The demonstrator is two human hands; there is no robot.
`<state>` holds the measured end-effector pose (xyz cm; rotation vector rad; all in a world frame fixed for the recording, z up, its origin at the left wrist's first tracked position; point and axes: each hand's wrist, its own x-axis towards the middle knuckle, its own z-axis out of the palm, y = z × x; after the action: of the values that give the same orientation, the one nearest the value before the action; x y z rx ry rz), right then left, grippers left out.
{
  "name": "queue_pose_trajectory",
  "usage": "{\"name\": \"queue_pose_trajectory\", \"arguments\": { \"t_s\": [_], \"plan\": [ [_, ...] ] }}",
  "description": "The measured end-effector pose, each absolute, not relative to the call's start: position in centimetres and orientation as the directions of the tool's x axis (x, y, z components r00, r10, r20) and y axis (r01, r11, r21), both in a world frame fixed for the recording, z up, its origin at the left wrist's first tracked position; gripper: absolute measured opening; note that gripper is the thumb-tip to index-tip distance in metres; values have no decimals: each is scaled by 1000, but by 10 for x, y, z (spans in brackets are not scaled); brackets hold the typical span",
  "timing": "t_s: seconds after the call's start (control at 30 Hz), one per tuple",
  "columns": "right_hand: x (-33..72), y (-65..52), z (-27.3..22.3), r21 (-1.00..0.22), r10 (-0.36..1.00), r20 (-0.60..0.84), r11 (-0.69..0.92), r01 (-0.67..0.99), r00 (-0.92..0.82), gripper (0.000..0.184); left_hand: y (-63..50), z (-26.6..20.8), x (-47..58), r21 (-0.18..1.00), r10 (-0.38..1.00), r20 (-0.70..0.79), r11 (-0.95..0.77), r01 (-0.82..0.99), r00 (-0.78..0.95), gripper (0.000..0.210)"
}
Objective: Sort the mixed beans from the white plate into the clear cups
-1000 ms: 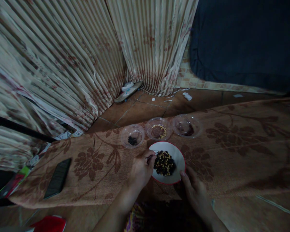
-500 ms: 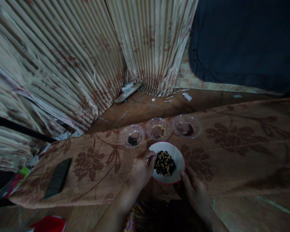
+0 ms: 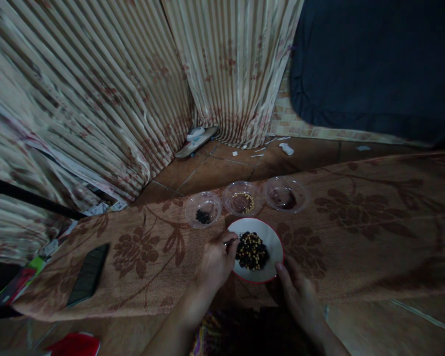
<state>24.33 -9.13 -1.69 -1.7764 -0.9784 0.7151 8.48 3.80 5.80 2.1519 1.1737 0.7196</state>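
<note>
A white bowl with a red rim (image 3: 275, 247) sits at the near edge of the cloth, holding a mixed heap of black and yellow beans (image 3: 252, 251). My left hand (image 3: 217, 257) is closed at the bowl's left side, pinching a thin shiny metal utensil (image 3: 230, 242); its kind is hard to make out in the dim light. With the thumb over the rim and the fingers underneath, my right hand (image 3: 298, 287) grips the bowl's right side. Behind stand three clear plastic bowls: one with black beans (image 3: 203, 216), one with yellow beans (image 3: 249, 203), one with dark reddish contents (image 3: 289, 200).
A brown floral cloth (image 3: 141, 291) covers the long low table. On its left lies a dark phone (image 3: 89, 274). Striped curtains (image 3: 133, 74) hang beyond, near a dark blue cover (image 3: 374, 64). Bits of litter and a small white bottle (image 3: 286, 148) lie on the tiled floor.
Almost nothing differs. Both hands keep their places at the bowl, and the view has shifted very slightly.
</note>
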Motion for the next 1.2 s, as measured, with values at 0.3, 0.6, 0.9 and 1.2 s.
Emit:
{"name": "queue_pose_trajectory", "arguments": {
  "t_s": [0.3, 0.6, 0.9, 1.2],
  "plan": [
    [243, -92, -20, -930, 861, -52, -226, 289, 506, 45, 36, 58, 81, 747, 900, 138, -368, 553, 413, 11],
    [243, -91, -16, -924, 856, -50, -235, 302, 514, 46, 36, 56, 76, 755, 915, 104, -327, 569, 389, 13],
    [243, -93, -19, -924, 858, -48, -233, 304, 511, 46, 37, 55, 77, 752, 909, 129, -350, 559, 396, 12],
    [242, -92, -10, -930, 870, -57, -225, 290, 490, 46, 37, 56, 78, 736, 917, 125, -342, 584, 379, 13]
  ]
}}
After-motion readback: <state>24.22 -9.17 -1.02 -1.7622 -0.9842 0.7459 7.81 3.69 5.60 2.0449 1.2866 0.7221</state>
